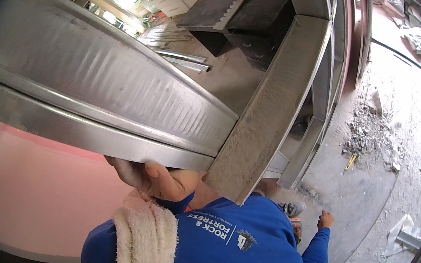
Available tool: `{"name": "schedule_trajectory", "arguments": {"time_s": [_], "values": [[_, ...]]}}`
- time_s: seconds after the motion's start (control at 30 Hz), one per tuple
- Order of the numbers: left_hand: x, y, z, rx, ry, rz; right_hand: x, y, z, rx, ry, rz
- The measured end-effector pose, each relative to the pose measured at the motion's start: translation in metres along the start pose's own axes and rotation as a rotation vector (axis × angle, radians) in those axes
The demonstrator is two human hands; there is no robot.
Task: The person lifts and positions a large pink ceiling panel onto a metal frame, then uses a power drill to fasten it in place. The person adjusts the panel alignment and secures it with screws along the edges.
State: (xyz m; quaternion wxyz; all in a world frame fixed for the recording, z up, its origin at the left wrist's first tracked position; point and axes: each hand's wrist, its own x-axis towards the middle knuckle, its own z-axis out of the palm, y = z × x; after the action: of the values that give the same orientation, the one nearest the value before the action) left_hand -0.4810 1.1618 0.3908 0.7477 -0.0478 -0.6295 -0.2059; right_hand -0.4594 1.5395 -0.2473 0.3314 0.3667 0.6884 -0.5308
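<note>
While the lower edge of a long ribbed metal channel (105,76) is being touched by the left hand (171,182), the channel is being seen across the left half of the view, its right end set against a dusty metal stud (263,117). The thumb is being shown bent just below the edge, but the fingertips are being hidden, so whether this hand is being clamped on the channel cannot be told. The right hand (326,220) is being held well apart from the channel, out toward the floor (350,191); it is being shown so small that whether it is closed, or on what, cannot be told. Near it, an orange and dark object (296,228) is being partly covered by the blue shirt (269,253). On the left shoulder a cream towel (147,235) is being worn, and a pink surface (25,186) is being shown beneath the channel. To the right, grey rubble (369,132) is being seen on the floor, with 1 yellow tool (350,162) just beside it. Beyond the channel, a dark metal casing (210,16) and some loose metal strips (182,63) are being revealed.
</note>
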Motion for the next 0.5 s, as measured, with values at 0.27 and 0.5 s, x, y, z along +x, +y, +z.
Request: {"name": "schedule_trajectory", "arguments": {"time_s": [0.27,0.5], "values": [[0.008,-0.006,-0.009,0.046,-0.132,0.049,-0.009,0.02,0.007,0.098,-0.04,-0.024],[0.01,-0.013,-0.009,0.036,-0.187,0.177,-0.019,0.034,0.01,0.122,0.019,0.004]]}}
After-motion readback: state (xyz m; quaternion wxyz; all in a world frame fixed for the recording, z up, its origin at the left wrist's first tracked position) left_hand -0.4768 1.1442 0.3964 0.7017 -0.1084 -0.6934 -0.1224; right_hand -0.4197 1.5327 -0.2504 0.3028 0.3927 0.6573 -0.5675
